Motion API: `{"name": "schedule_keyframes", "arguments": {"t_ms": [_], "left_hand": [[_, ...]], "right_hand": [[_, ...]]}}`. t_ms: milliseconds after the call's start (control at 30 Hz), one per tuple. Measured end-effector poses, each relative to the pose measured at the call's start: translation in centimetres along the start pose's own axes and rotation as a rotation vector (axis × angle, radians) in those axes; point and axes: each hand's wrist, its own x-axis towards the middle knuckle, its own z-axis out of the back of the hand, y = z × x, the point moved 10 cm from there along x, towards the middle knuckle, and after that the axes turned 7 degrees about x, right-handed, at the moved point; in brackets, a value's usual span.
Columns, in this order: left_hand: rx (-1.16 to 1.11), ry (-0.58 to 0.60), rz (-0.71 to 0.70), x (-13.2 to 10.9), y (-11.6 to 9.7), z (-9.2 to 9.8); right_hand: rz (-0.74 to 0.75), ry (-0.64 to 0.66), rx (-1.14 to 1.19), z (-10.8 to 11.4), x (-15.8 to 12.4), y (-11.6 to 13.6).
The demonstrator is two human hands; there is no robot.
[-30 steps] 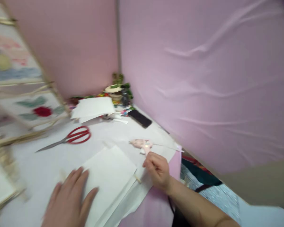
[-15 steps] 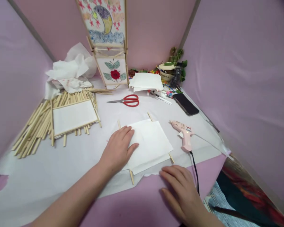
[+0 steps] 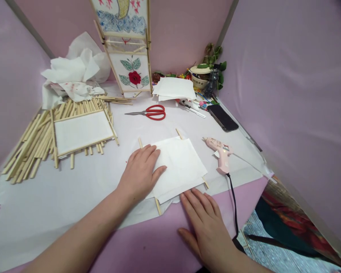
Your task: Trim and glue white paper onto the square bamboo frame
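Observation:
My left hand (image 3: 143, 168) lies flat on the left part of a white paper sheet (image 3: 180, 163), fingers stretched out. Beneath the sheet is a frame of wooden sticks; only ends show, such as a stick end (image 3: 158, 206) at the bottom and another stick end (image 3: 179, 133) at the top. My right hand (image 3: 203, 220) rests open near the sheet's lower edge, fingertips close to it; I cannot tell whether they touch. Right of the sheet lies a pink glue gun (image 3: 222, 155), its nozzle pointing to the upper left and a glue stick out of its back.
Red-handled scissors (image 3: 155, 112) lie beyond the sheet. A paper-covered stick frame (image 3: 83, 131) sits on a pile of wooden sticks (image 3: 31, 151) at left. Behind stand a decorated lantern (image 3: 133, 72), stacked paper (image 3: 174, 88), and a phone (image 3: 223, 117) at right.
My right hand has moved left and up to the sheet's lower edge, its fingers straighter. My left hand stays on the sheet. The view has tilted down slightly.

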Motion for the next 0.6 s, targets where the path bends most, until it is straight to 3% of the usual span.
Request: {"name": "schedule_keyframes", "arguments": {"t_ms": [433,600], "left_hand": [[0.004,-0.003,-0.008,0.0,-0.1,0.0],[0.000,-0.002,-0.010,0.1,-0.1,0.1]], "right_hand": [[-0.001,0.071,-0.007,-0.8,0.8,0.0],[-0.028,0.036,0.029,-0.3,1.6,-0.1]]}}
